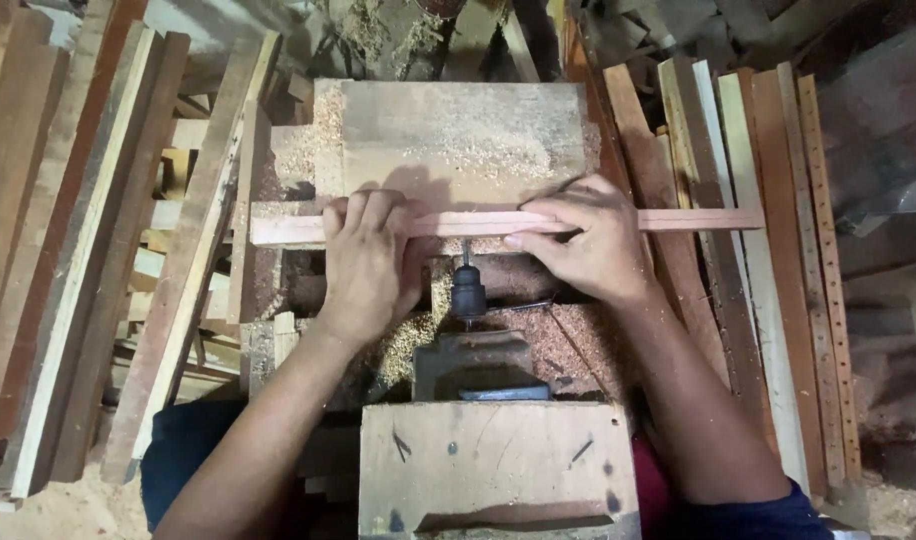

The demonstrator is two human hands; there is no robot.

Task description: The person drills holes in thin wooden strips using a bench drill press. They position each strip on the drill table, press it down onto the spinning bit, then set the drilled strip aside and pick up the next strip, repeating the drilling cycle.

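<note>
A long thin reddish wooden strip (698, 219) lies crosswise on a sawdust-covered wooden work block (458, 130). My left hand (368, 262) presses down over the strip left of centre, fingers curled across it. My right hand (593, 240) grips the strip right of centre, thumb along its near edge. Between my hands a dark drill chuck (468, 290) with its bit points at the strip's near edge, coming from a grey metal housing (475, 362).
A wooden box (498, 470) sits in front of the machine. Stacks of long wooden slats lie on the left (88, 250) and right (778, 250), some on the right drilled with rows of holes. Sawdust (538, 345) covers the bench.
</note>
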